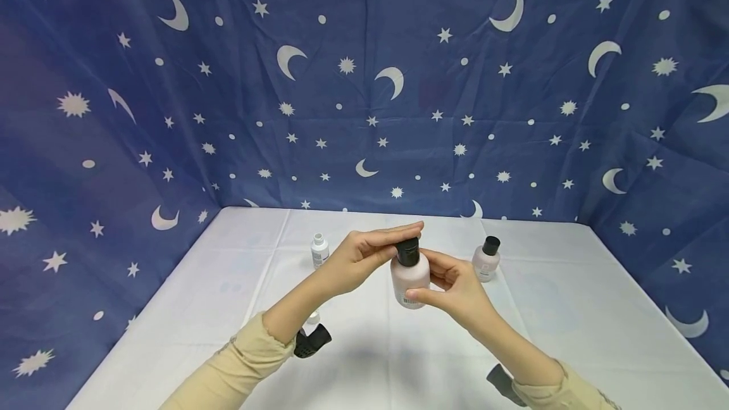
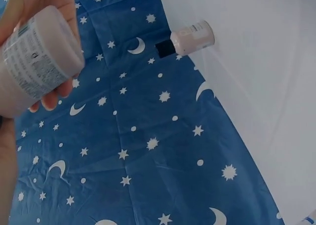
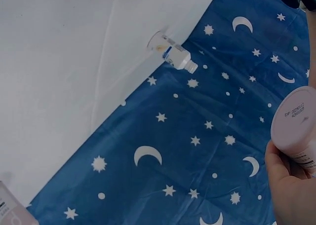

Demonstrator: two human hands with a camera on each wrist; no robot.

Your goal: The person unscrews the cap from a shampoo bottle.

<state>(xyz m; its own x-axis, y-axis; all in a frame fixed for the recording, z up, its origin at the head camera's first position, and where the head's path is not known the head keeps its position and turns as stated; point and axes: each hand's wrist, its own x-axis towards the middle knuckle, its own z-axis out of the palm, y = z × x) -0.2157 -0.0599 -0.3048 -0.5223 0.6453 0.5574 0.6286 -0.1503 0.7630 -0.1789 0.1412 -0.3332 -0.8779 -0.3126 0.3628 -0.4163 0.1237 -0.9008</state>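
Note:
A pale pink bottle [image 1: 410, 280] with a black cap [image 1: 407, 252] is held above the white table, tilted slightly. My right hand [image 1: 455, 283] grips its body, thumb across the front and fingers behind. Over the cap lies my left hand [image 1: 359, 258], its thumb against the side and its fingers reaching across the top; part of the cap is hidden. Printed text shows on the bottle's base [image 3: 296, 115] in the right wrist view. Small print covers the label [image 2: 34, 62] in the left wrist view.
Another pink bottle with a black cap [image 1: 486, 260] stands on the table [image 1: 547, 328] to the right. An uncapped white bottle [image 1: 319, 250] stands behind my left forearm. A small white cap [image 1: 313, 317] is partly hidden by that forearm. Blue starry cloth [image 1: 364, 112] hangs around the table.

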